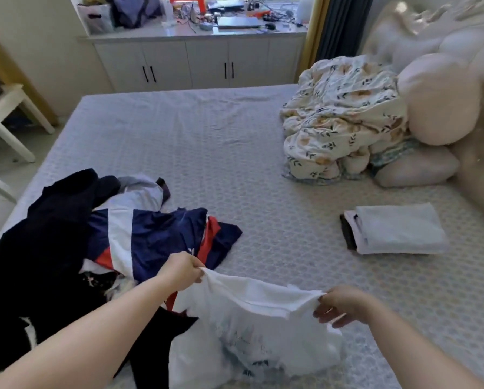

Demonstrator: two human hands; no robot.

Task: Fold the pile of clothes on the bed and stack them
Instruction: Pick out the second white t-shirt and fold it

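Hands stretch forward over the bed [207, 141]: the left hand [183, 272] and right hand [344, 306] each pinch the top edge of one white shirt [252, 327], its faint print unreadable. One unfolded pile [75, 237] lies left; one folded stack [395, 228] lies right, its count unclear.

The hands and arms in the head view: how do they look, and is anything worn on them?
Both forearms are bare as far as the frame shows: no sleeves, gloves or watch visible. The left hand and right hand show no rings or bracelets that I can make out. The picture is too soft to judge the fingernails.
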